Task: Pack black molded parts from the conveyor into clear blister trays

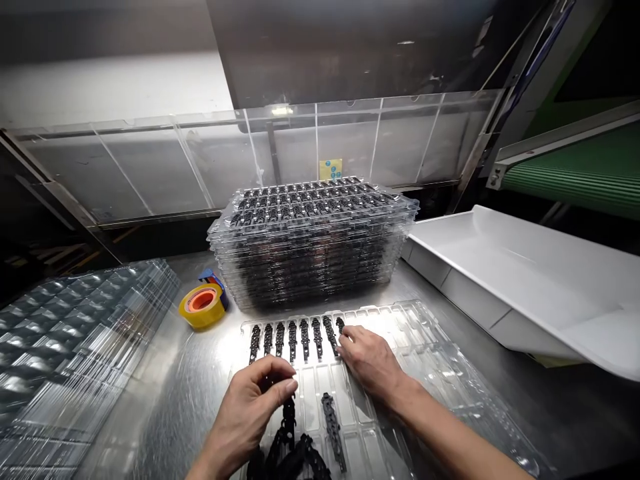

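Observation:
A clear plastic tray [350,417] with narrow slots lies on the metal table. Along its far row sit several narrow black plastic parts [305,339], side by side. My right hand [370,360] is closed at the right end of that row, its fingertips on a black part [341,325] at a slot. My left hand [247,407] is curled over the near left of the tray, thumb and fingers pinched at the top of another black part [289,420]; the fingers partly hide the contact. Loose black parts [300,457] lie heaped below it, and a single part [332,427] lies to their right.
Behind the tray rises a stack of filled clear trays [310,253]. More stacked clear trays [85,353] stand at left, near a roll of yellow tape [203,307]. A white bin [530,287] is on the right, below a green conveyor belt [580,177]. A clear panel [285,147] closes the back.

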Demonstrator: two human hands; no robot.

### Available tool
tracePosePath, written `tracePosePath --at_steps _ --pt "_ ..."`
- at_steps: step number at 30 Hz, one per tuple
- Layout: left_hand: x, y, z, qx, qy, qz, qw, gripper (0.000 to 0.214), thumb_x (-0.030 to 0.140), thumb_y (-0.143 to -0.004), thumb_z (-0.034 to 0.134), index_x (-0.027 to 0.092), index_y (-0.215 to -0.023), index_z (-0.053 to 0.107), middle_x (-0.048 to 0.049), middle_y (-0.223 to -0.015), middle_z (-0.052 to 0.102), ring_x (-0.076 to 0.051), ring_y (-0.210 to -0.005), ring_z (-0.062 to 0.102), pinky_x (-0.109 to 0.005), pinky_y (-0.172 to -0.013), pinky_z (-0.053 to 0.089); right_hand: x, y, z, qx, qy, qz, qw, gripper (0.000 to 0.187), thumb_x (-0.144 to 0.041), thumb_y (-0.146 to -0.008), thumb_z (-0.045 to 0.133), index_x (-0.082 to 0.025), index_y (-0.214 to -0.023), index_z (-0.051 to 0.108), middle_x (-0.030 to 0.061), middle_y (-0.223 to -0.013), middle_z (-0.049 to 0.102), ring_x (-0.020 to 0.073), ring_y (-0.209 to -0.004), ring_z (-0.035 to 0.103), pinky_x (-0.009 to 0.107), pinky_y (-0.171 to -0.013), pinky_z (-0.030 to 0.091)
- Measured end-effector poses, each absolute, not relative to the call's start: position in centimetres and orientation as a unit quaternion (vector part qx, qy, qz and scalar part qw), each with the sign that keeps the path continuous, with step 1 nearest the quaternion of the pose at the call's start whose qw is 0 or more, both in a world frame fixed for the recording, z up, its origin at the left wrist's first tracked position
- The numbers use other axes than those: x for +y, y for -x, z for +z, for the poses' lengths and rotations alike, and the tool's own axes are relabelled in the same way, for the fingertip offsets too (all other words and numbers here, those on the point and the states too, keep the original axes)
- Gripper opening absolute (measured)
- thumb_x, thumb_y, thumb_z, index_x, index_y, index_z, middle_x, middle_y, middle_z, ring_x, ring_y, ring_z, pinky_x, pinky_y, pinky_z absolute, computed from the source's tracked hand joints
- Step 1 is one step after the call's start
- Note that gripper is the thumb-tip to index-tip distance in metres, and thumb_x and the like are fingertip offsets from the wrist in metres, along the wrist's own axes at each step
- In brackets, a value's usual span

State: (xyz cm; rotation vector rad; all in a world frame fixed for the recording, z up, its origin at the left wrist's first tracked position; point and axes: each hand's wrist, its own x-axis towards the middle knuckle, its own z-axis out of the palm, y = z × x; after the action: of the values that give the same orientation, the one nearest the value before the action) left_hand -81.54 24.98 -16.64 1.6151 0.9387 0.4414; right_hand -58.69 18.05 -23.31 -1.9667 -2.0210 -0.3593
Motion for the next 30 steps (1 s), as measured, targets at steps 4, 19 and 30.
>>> tracePosePath --at_steps 4,19,30 --pt "24.7 80.9 -16.3 0.415 -0.665 0.232 0.576 0.021 0.037 -0.075 0.069 0.018 -0.081 0.065 0.0013 -0.072 0.06 -0.011 -0.067 0.051 -0.023 -0.062 0.04 16.9 58.3 -22.4 -0.668 0.711 -0.003 0.218 0.024 -0.028 -0.095 0.044 -0.019 -0.091 0.066 0.0048 -0.091 0.066 0.0225 -0.097 0.054 0.041 -0.086 0.045" --pt "24.8 71.5 -16.2 0.259 -0.448 0.288 0.806 0.022 0.018 -0.066 0.076 0.014 -0.084 0.064 -0.003 -0.079 0.066 -0.013 -0.076 0.061 -0.027 -0.077 0.047 11.3 59.6 -18.6 -0.345 0.664 0.369 0.552 0.035 -0.046 -0.077 0.068 -0.021 -0.101 0.068 0.0024 -0.097 0.068 0.0183 -0.088 0.061 0.029 -0.081 0.048" --pt "27.8 68.1 -19.0 0.345 -0.569 0.268 0.697 0.028 0.014 -0.061 0.064 0.013 -0.089 0.059 -0.0062 -0.083 0.064 -0.015 -0.077 0.061 -0.03 -0.077 0.048 13.8 58.0 -18.7 -0.591 0.68 0.04 0.432 0.033 -0.023 -0.093 0.046 -0.022 -0.123 0.058 0.0064 -0.105 0.068 0.0173 -0.09 0.064 0.03 -0.08 0.053"
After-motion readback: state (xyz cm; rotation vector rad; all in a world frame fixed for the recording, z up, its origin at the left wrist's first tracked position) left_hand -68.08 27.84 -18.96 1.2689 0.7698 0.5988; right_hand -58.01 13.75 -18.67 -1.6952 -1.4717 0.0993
